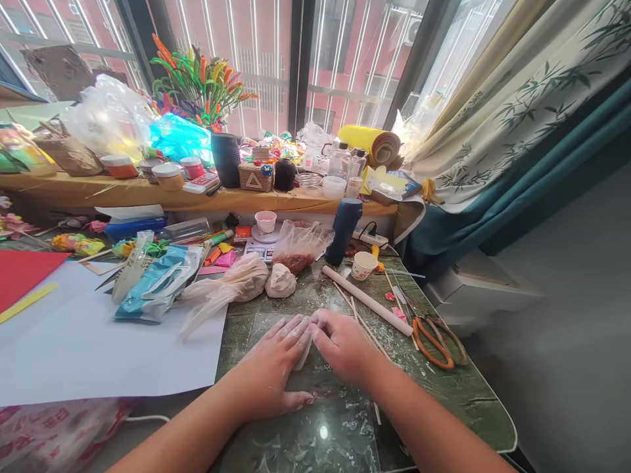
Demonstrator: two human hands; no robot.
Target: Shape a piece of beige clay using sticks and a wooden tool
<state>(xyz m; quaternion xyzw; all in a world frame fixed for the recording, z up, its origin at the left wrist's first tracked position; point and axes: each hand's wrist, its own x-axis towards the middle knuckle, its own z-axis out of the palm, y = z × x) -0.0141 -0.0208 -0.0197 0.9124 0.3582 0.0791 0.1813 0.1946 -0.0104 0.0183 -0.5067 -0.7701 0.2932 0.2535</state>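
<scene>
My left hand (pixel 271 368) lies flat with its fingers stretched out, palm down over a flat pale piece of clay (pixel 302 356) on the dark tabletop. Only a strip of that piece shows beside the index finger; the rest is under the hand. My right hand (pixel 345 345) is closed, thumb and curled fingers together at the piece's far right edge, touching the left fingertips. What those fingers pinch is hidden. White residue coats both hands. Just beyond them sit a lump of pale clay (pixel 280 281) and a plastic bag of pale clay (pixel 246 277).
A rolling pin (pixel 367 301) and thin wooden sticks (pixel 362 318) lie to the right, near orange-handled scissors (pixel 434 341). Paper cup (pixel 365 265), dark blue cylinder (pixel 344 231) and bag of reddish-brown material (pixel 296 256) stand behind. White paper (pixel 162 355) covers the left. A crowded ledge (pixel 296 201) runs behind.
</scene>
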